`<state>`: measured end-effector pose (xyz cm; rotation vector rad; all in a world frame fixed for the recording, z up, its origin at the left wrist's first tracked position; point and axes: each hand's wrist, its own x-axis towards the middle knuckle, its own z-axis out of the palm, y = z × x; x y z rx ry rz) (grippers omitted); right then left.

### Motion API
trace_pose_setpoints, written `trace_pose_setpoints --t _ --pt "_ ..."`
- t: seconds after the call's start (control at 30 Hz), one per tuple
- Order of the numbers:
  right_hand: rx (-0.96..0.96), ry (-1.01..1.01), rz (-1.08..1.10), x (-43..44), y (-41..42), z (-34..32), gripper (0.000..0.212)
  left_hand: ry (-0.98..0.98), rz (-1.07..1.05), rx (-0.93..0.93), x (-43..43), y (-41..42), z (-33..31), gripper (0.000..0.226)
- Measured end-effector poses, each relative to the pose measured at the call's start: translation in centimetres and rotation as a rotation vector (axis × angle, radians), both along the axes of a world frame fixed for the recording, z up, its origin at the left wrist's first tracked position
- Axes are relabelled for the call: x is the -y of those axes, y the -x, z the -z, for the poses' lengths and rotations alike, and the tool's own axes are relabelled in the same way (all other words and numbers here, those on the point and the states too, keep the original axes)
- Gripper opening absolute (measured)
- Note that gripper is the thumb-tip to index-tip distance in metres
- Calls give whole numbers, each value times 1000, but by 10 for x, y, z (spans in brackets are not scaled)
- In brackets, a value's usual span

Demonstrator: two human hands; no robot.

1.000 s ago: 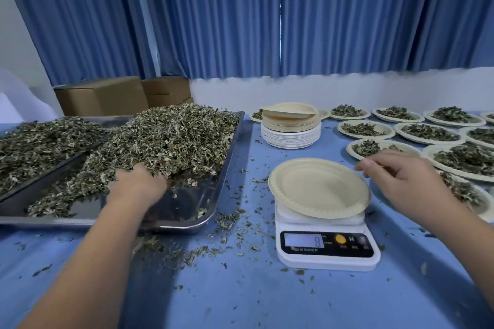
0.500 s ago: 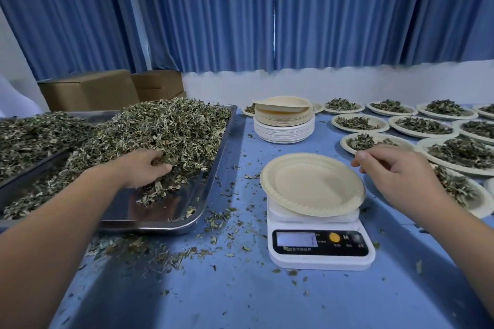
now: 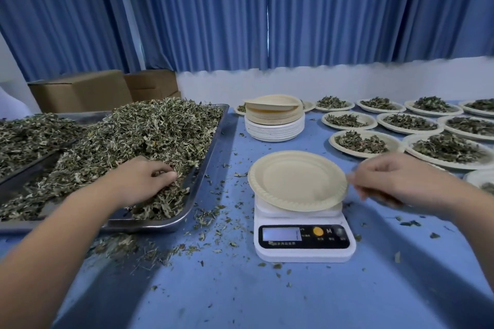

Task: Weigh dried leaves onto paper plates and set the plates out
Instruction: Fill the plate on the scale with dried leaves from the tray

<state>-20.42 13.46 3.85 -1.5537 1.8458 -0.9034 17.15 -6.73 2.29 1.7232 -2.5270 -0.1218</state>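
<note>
My left hand (image 3: 141,181) is down in the heap of dried leaves (image 3: 149,131) on the metal tray (image 3: 149,225) at the left. Its fingers are curled into the near edge of the pile and closed round a clump of leaves. At the centre, an empty paper plate (image 3: 296,180) sits on the white scale (image 3: 304,246), overhanging its platform on every side. My right hand (image 3: 395,179) is at that plate's right rim with its fingertips against the edge. The fingers are blurred, so I cannot tell whether they pinch the rim or only touch it. A stack of paper plates (image 3: 274,125) stands just beyond the scale. To the far right, filled plates (image 3: 390,145) lie in rows, each with a small mound of leaves. Leaf crumbs are scattered over the blue table (image 3: 267,302) between the tray and the scale. Cardboard boxes (image 3: 80,91) stand behind the tray, in front of blue curtains (image 3: 213,8).
</note>
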Motion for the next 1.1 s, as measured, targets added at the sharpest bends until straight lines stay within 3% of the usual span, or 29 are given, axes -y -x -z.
trace_pose_setpoints --t 0.1,0.2,0.3,0.5,0.63,0.87,1.1 --pt "-38 -383 -130 -11 1 -1 35 -86 -13 -57 -12 10 15 58" --pt "-84 -494 -173 -10 -7 5 32 -95 -35 -146 -23 13 18 67" --pt "-76 -505 -168 -7 -12 7 32 -47 -50 -245 -34 13 16 79" --pt "-69 -547 -131 -5 -21 10 30 48 55 -257 -47 15 18 76" --pt "-67 -590 -103 -2 -21 10 28 -44 19 -196 -49 17 17 85" --pt "-37 -610 -106 -5 -14 9 31 -102 25 -107 -59 24 17 80" --pt "163 -396 16 -10 -1 1 13 -30 37 -106 -70 31 17 64"
